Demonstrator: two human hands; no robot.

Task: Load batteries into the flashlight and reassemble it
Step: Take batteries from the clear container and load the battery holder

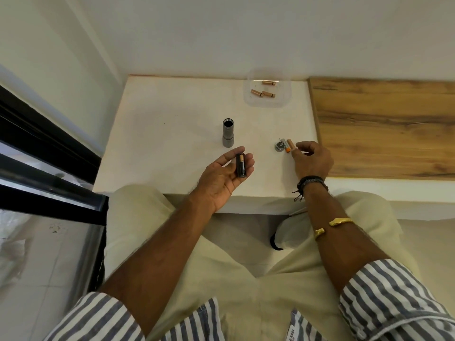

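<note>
The grey flashlight body (227, 133) stands upright on the white table (172, 134), its open end up. My left hand (226, 173) is palm up in front of it and holds a black battery holder (241, 166) with a battery in it. My right hand (311, 159) is at the right, its fingertips pinching an orange-tipped battery (289, 145) on the table. The round tail cap (280, 145) lies just left of that battery, with another pale battery (283, 141) between them.
A clear plastic tray (267, 88) at the table's back holds three copper-coloured batteries. A wooden board (384, 126) adjoins the table on the right. A black-framed glass panel (49, 173) stands to the left. My knees are under the table's front edge.
</note>
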